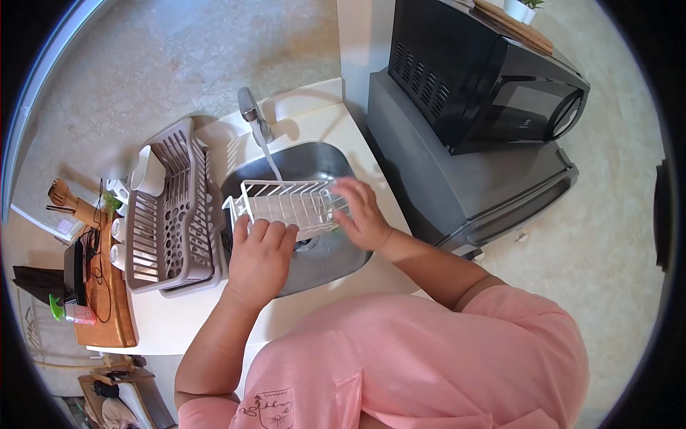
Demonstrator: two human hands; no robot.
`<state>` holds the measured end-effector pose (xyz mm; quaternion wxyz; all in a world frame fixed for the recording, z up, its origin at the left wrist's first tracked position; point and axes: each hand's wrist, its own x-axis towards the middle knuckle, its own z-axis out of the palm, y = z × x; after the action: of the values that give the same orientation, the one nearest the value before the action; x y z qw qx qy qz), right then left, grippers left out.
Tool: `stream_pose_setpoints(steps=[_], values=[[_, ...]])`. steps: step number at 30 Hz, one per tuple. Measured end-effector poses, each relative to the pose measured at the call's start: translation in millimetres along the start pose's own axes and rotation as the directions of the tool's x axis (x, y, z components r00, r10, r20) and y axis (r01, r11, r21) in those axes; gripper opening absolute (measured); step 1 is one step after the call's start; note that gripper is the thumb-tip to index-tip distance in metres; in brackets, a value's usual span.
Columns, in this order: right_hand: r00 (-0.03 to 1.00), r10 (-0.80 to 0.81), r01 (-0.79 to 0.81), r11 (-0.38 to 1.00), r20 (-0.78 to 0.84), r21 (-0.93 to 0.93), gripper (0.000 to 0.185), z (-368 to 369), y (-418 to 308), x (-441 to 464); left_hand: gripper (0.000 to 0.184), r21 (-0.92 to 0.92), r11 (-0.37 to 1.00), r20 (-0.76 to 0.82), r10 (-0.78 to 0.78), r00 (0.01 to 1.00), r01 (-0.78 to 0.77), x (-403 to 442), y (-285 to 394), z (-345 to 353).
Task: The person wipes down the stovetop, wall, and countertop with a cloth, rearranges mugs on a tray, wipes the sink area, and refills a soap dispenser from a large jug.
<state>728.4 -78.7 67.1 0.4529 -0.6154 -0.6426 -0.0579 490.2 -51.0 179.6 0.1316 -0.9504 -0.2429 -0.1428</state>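
A white wire rack point(286, 204) is held over the steel sink point(336, 250), its thin bars running across. My left hand point(263, 257) is closed over the near left edge of this rack, the fingertips curled onto its bars. At the rack's right end is my right hand point(363, 214), slightly blurred, with thumb and fingers spread apart. Whether those fingers touch the bars I cannot tell. From the faucet point(256, 118) a stream of water runs down into the sink behind the rack.
Left of the sink stands a grey-brown dish drainer point(171, 214) with a white dish point(148, 171) in it. Wooden utensils in a holder point(89, 212), white cups point(118, 256) and a spray bottle point(75, 312) are farther left. A black microwave point(486, 79) sits on a grey fridge point(464, 164) at right.
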Motion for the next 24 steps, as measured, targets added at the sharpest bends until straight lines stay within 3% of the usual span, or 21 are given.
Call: stream_pose_setpoints(steps=[2,3,5,6,9,11,13,15,16,17,19,22,24], values=[[0.914,-0.366,0.322,0.917,0.173,0.236,0.036,-16,-14,-3,0.032,-0.006,0.998,0.018,0.066,0.998,-0.066,3,-2,-2],[0.915,-0.365,0.322,0.918,0.174,0.234,0.036,-12,-16,-8,0.032,-0.008,0.998,0.016,0.068,0.998,-0.067,4,-1,-3],[0.908,-0.200,0.035,0.912,0.368,0.409,0.027,3,-15,-19,0.033,-0.003,0.988,0.011,0.157,0.988,-0.157,5,2,-2],[0.907,-0.199,0.033,0.912,0.372,0.409,0.027,7,-7,-22,0.033,-0.007,0.988,0.012,0.154,0.988,-0.154,6,3,0],[0.939,-0.222,0.109,0.916,0.264,0.386,0.021,10,19,-24,0.033,-0.042,0.981,-0.089,0.187,0.978,-0.191,7,6,4],[0.988,-0.140,0.103,0.920,0.070,0.377,0.020,4,32,-19,0.034,0.034,0.994,-0.416,0.108,0.903,-0.103,9,8,4],[0.996,-0.073,0.059,0.961,0.043,0.270,0.020,-13,37,-6,0.038,-0.036,0.999,-0.408,0.023,0.913,-0.041,-8,-1,18],[1.000,-0.004,0.002,0.987,0.011,0.160,0.020,-15,41,12,0.045,-0.215,0.956,-0.303,-0.259,0.917,0.199,-30,-9,47],[0.993,0.099,-0.102,0.993,0.065,0.056,0.020,-13,46,25,0.050,-0.234,0.924,-0.162,-0.342,0.926,0.301,-44,-13,66],[0.973,0.206,-0.201,0.978,0.105,-0.056,0.022,-11,53,40,0.050,-0.240,0.923,-0.160,-0.344,0.925,0.302,-61,-14,86],[0.935,0.313,-0.272,0.934,0.167,-0.230,0.022,3,61,81,0.054,-0.316,0.761,0.108,-0.564,0.819,0.566,-92,-11,124],[0.901,0.342,-0.266,0.921,0.266,-0.284,0.028,32,76,139,0.055,-0.365,0.678,0.173,-0.625,0.762,0.639,-114,-9,156],[0.810,0.388,-0.226,0.898,0.440,-0.377,0.032,49,81,169,0.054,-0.338,0.706,0.174,-0.603,0.779,0.622,-111,-10,151]])
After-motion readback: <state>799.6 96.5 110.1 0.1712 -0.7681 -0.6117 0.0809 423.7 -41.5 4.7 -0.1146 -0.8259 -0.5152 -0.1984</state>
